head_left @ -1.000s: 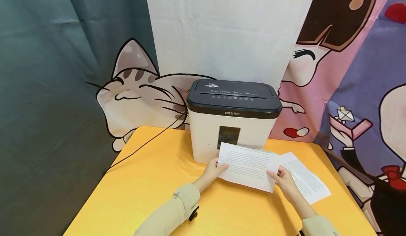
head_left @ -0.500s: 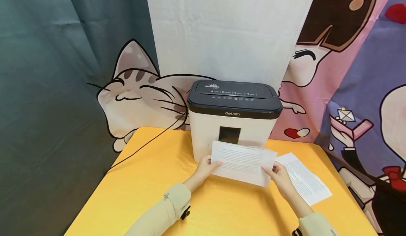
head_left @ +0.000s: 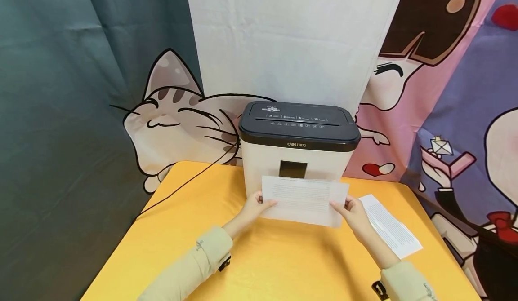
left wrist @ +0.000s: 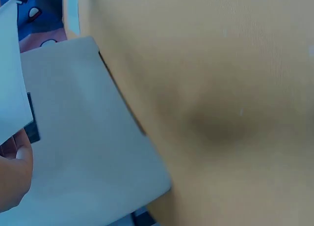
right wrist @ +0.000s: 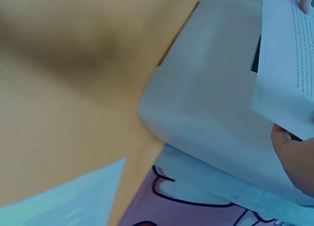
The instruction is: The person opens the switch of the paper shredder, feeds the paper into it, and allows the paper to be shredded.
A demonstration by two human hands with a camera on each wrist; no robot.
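Between my two hands a printed sheet of paper is held up by its short sides, in front of the paper shredder. My left hand pinches its left side, thumb on the near face. On the opposite side, my right hand pinches it the same way. The shredder has a white bin and a dark lid with a narrow slot along the top. In the right wrist view, lines of text show on the sheet, and my right hand grips its edge.
A second printed sheet lies on the yellow table, right of the shredder. From the shredder's left side a black cord runs over the table's left edge. Behind stands a curtain printed with cartoon figures.
Both hands have carried the sheet to the left and slightly up, and it now sits more level. The shredder and the second sheet have stayed put.
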